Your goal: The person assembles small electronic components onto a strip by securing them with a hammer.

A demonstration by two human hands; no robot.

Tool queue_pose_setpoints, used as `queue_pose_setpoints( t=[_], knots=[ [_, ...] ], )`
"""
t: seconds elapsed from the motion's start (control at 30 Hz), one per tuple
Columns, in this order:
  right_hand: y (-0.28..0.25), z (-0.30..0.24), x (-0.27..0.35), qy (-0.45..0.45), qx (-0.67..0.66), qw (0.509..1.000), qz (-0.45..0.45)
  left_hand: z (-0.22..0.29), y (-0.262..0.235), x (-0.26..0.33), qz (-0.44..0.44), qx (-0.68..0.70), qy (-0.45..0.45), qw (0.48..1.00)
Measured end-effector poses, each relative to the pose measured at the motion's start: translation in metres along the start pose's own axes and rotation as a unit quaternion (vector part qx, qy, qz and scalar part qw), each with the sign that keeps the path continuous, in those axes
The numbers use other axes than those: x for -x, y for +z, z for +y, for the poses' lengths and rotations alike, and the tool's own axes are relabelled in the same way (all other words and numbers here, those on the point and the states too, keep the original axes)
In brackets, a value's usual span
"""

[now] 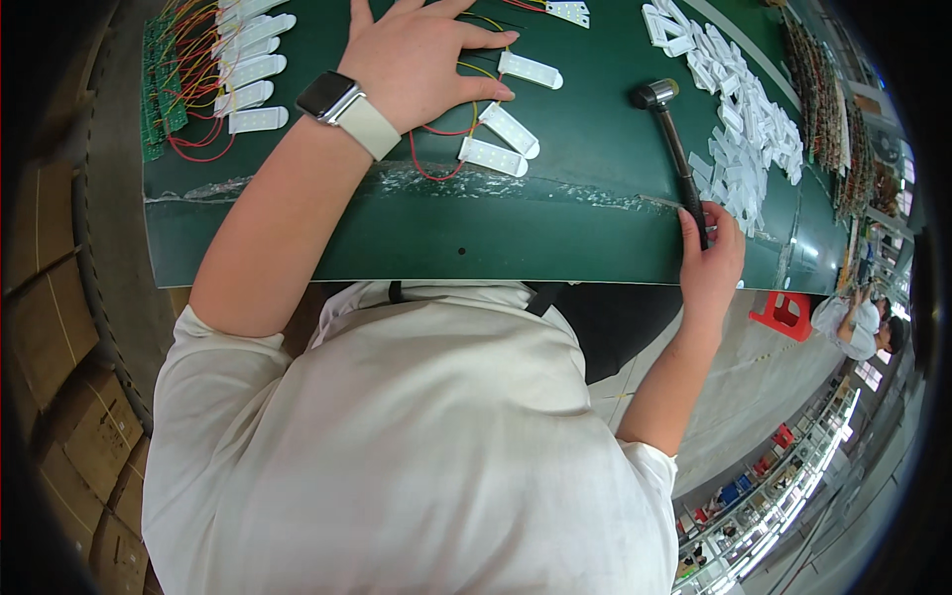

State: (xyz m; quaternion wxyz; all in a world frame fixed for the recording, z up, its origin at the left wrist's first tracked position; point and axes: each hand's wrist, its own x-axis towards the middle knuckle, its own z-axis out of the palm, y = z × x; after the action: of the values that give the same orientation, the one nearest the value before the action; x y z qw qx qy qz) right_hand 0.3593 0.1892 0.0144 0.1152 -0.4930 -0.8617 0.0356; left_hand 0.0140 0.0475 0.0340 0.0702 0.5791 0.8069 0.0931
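My right hand (pixel 712 238) is wrapped round the lower handle of a small hammer (pixel 676 149), whose head points away from me over the green table. My left hand (pixel 421 59), with a watch (pixel 332 99) at its wrist, is spread out over the far middle of the table. Its fingertips reach towards white LED light pieces on red and yellow wires. One such piece (pixel 531 69) lies just right of the fingers. Two more, a tilted one (pixel 510 131) and a nearer one (pixel 493 157), lie below the thumb. What is under the palm is hidden.
At the left, green circuit boards (pixel 164 89) are wired to a row of white LED pieces (pixel 253 69). A heap of small white plastic parts (pixel 739 109) covers the right side. Cardboard boxes (pixel 94 426) stand left; a red stool (pixel 785 315) and a seated person (pixel 858 325) are right.
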Motion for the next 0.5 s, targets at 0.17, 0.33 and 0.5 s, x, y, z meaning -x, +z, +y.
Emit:
queue_pose_setpoints(
  t=[0.17, 0.33, 0.5],
  knots=[
    [-0.013, 0.006, -0.004, -0.159, 0.047, 0.985, 0.052, 0.004, -0.002, 0.002, 0.0, 0.001, 0.012, 1.0],
    [-0.032, -0.03, 0.02, 0.046, -0.149, 0.983, -0.1, -0.009, 0.005, 0.0, 0.006, 0.043, 0.027, 0.999],
    [-0.014, -0.056, 0.037, 0.116, -0.386, 0.898, -0.178, -0.012, 0.007, -0.002, 0.002, 0.056, 0.038, 0.998]
  ],
)
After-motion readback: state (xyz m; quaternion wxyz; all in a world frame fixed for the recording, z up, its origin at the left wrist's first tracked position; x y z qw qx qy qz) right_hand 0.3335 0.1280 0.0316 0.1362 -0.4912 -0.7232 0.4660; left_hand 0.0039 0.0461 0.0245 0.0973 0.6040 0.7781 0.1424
